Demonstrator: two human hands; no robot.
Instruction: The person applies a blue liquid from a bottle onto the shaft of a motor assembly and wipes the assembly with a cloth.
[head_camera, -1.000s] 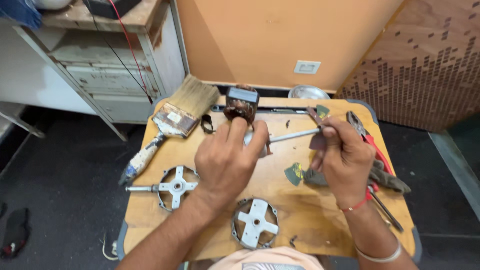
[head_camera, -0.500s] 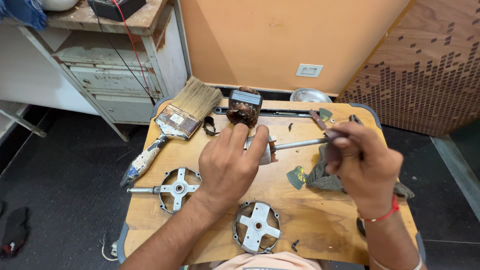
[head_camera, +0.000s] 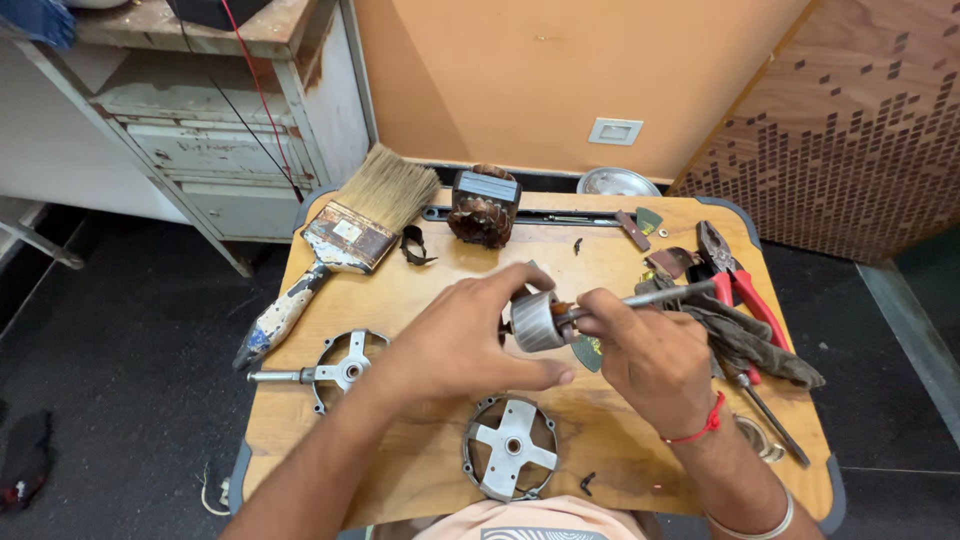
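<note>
Motor apart — rotor out, clenched in left hand; right hand grips its shaft. Both end caps, stator lie loose on tabletop; reassembly not begun

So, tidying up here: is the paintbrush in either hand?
No, the paintbrush lies on the table, apart from both hands.

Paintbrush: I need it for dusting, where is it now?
In the head view the paintbrush lies on the wooden table's far left, bristles toward the wall, left of the copper-wound stator, above the shafted motor cover.
</note>
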